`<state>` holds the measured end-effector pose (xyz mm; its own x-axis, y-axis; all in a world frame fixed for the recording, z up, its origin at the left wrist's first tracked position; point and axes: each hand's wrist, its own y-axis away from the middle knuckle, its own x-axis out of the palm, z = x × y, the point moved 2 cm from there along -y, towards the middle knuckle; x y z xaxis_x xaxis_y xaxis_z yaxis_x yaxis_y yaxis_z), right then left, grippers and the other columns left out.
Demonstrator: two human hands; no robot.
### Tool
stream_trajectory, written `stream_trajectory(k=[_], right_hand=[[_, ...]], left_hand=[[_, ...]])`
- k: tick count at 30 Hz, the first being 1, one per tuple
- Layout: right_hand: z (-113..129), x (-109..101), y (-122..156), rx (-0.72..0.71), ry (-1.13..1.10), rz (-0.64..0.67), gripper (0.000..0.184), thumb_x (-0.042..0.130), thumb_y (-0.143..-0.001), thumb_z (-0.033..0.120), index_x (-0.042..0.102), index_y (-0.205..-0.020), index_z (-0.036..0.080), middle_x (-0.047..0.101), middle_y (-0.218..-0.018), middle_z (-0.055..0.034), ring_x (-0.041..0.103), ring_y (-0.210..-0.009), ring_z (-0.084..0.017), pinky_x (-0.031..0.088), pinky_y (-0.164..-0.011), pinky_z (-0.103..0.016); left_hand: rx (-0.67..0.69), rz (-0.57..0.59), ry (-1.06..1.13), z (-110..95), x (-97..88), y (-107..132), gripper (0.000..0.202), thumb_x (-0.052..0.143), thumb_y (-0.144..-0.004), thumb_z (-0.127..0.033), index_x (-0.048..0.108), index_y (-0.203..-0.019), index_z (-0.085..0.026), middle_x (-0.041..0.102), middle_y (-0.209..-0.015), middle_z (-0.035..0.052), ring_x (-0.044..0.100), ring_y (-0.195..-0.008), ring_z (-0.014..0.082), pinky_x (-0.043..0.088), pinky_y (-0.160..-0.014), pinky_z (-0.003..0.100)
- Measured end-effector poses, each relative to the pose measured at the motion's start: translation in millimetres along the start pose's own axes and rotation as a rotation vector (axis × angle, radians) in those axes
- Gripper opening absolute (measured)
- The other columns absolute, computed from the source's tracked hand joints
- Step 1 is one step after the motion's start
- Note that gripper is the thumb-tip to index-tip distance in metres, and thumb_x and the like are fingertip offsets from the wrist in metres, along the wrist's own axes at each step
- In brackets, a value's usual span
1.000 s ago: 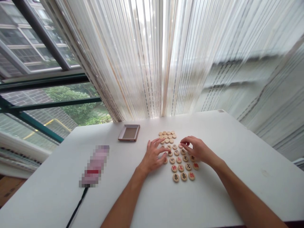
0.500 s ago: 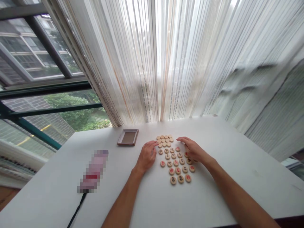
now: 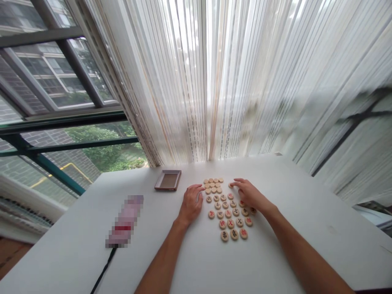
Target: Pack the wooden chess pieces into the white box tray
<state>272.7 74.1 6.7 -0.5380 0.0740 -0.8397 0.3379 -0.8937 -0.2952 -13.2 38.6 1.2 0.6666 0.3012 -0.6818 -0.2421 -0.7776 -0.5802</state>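
Several round wooden chess pieces (image 3: 228, 213) with red and black characters lie face up in rows on the white table (image 3: 275, 261). Behind them is a cluster of blank-topped pieces (image 3: 213, 185). My left hand (image 3: 190, 204) rests flat on the table just left of the rows, fingers stretched toward the blank cluster. My right hand (image 3: 249, 195) lies over the right side of the rows, its fingertips touching a single piece (image 3: 230, 185) at the back.
A small shallow brown box (image 3: 168, 180) lies on the table left of the pieces. A blurred pink object (image 3: 125, 221) with a black cord (image 3: 102, 271) lies further left. Striped curtains (image 3: 232, 81) hang behind the table; a window is at left.
My left hand has slid left off the pieces and now lies flat beside them. My right hand has moved a piece toward the back. The camera has tilted up slightly.
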Motion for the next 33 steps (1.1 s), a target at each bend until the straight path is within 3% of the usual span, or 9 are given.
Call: stream_trajectory(k=[4,10,19,25,33], right_hand=[[-4,-12,4,0.042,-0.028,-0.036,0.021,0.051,-0.092,0.02,0.071,-0.099,0.02,0.07,-0.107,-0.0086,0.064,-0.101,-0.024,0.049,-0.094,-0.039],[-2,-13,3,0.065,-0.086,-0.026,0.015,0.06,-0.089,0.032,0.071,-0.094,0.024,0.071,-0.091,-0.0037,0.065,-0.09,-0.022,0.051,-0.085,-0.036],[13,-19,6,0.042,-0.195,-0.07,0.018,0.058,-0.091,0.038,0.069,-0.095,0.024,0.072,-0.095,-0.0041,0.067,-0.087,-0.021,0.053,-0.078,-0.035],[47,-17,11,-0.076,-0.3,-0.053,0.019,0.059,-0.092,0.036,0.067,-0.103,0.024,0.073,-0.102,-0.0039,0.067,-0.091,-0.02,0.055,-0.078,-0.034],[84,-7,21,-0.171,-0.467,-0.012,0.016,0.063,-0.092,0.033,0.067,-0.106,0.025,0.073,-0.098,-0.0022,0.068,-0.086,-0.018,0.057,-0.081,-0.033]], left_hand=[[-0.013,-0.016,0.002,-1,0.0,-2,0.028,0.048,-0.094,-0.015,0.068,-0.112,-0.024,0.067,-0.12,0.0066,0.058,-0.118,0.0241,0.046,-0.107,0.049],[-0.025,-0.044,0.011,-2,-2.2,-3,0.026,0.048,-0.094,-0.015,0.068,-0.108,-0.023,0.068,-0.117,0.0066,0.06,-0.116,0.0239,0.047,-0.104,0.048],[0.005,-0.034,0.04,-17,-4.4,-3,0.023,0.051,-0.094,-0.015,0.068,-0.107,-0.024,0.07,-0.115,0.006,0.06,-0.115,0.0242,0.046,-0.105,0.049],[0.052,0.001,0.075,-31,-10.2,-3,0.022,0.057,-0.093,-0.018,0.067,-0.111,-0.025,0.071,-0.114,0.0044,0.061,-0.115,0.0239,0.049,-0.104,0.046],[0.127,0.084,0.244,-53,-8.8,2,0.025,0.059,-0.096,-0.02,0.063,-0.119,-0.027,0.069,-0.118,0.0046,0.063,-0.113,0.0211,0.053,-0.1,0.04]])
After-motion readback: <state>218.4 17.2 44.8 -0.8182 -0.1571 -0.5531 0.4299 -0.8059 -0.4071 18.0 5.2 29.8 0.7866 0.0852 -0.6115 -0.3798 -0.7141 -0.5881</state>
